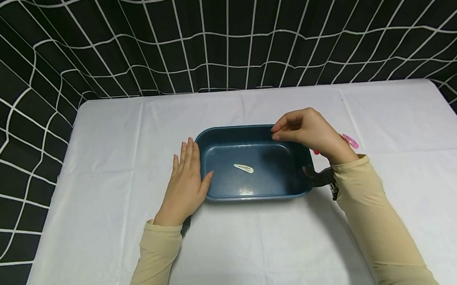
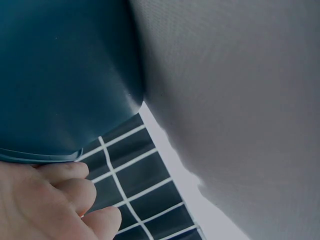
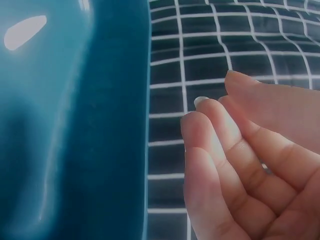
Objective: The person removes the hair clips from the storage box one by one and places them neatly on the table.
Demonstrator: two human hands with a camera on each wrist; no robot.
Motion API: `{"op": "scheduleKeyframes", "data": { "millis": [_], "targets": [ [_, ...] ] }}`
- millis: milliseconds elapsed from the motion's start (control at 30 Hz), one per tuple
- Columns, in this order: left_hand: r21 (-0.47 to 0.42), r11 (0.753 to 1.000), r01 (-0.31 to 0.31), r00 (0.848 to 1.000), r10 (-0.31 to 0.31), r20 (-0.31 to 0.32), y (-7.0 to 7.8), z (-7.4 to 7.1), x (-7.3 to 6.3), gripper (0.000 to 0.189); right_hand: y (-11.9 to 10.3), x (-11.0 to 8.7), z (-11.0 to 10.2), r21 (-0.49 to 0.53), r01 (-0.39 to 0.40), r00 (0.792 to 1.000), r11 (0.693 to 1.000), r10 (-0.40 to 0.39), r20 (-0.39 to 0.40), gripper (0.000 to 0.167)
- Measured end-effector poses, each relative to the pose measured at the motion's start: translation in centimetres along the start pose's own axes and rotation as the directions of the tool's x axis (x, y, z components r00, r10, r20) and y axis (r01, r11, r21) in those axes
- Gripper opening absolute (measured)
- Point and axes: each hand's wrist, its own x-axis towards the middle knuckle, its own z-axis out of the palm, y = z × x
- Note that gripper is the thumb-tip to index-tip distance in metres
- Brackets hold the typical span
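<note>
A dark blue rectangular tray point(image 1: 257, 198) sits on the white cloth in the head view. On its floor lies one cream snap hair clip point(image 1: 243, 168). My left hand point(image 1: 185, 181) rests against the tray's left rim, fingers extended and thumb over the edge. In the left wrist view, the fingers of that hand point(image 2: 55, 200) touch the tray's rim point(image 2: 45, 159). Above the tray's far right corner is my right hand point(image 1: 308, 131), its fingers loosely bent. The right wrist view shows a gap between thumb and fingers of this hand point(image 3: 245, 160), with nothing visible held.
A pink hair clip point(image 1: 350, 141) and a small red piece point(image 1: 316, 152) lie right of the tray, partly hidden by the right hand and wrist. A dark strap point(image 1: 320, 178) juts from the right wrist over the tray's edge. Black cloth with white grid lines point(image 1: 204, 37) surrounds the table.
</note>
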Motion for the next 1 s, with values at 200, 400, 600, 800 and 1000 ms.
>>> {"op": "scheduleKeyframes", "data": {
  "millis": [200,400,600,800,1000],
  "targets": [
    [0.001,1.000,0.000,1.000,0.000,0.000,0.0,0.0,0.0,0.071,-0.4,1.0,1.3,-0.010,0.018,0.997,1.000,-0.017,0.069,0.014],
    [-0.001,1.000,0.003,1.000,-0.003,0.003,0.0,0.0,0.0,0.071,-0.4,2.1,3.0,0.009,0.040,0.991,0.999,-0.041,0.128,0.013],
    [-0.007,1.000,0.004,1.000,-0.004,0.002,0.0,0.0,0.0,0.071,0.0,3.0,4.5,0.022,0.037,0.980,0.999,-0.040,0.196,0.013],
    [-0.007,1.000,0.003,1.000,-0.003,-0.001,-0.1,0.0,0.0,0.071,0.3,3.7,5.7,0.027,0.010,0.962,1.000,-0.017,0.272,0.009],
    [-0.012,1.000,-0.005,1.000,0.004,-0.007,-0.1,0.0,0.0,0.071,0.7,4.2,6.4,-0.003,-0.014,0.946,1.000,0.014,0.324,0.010]
  ]
}}
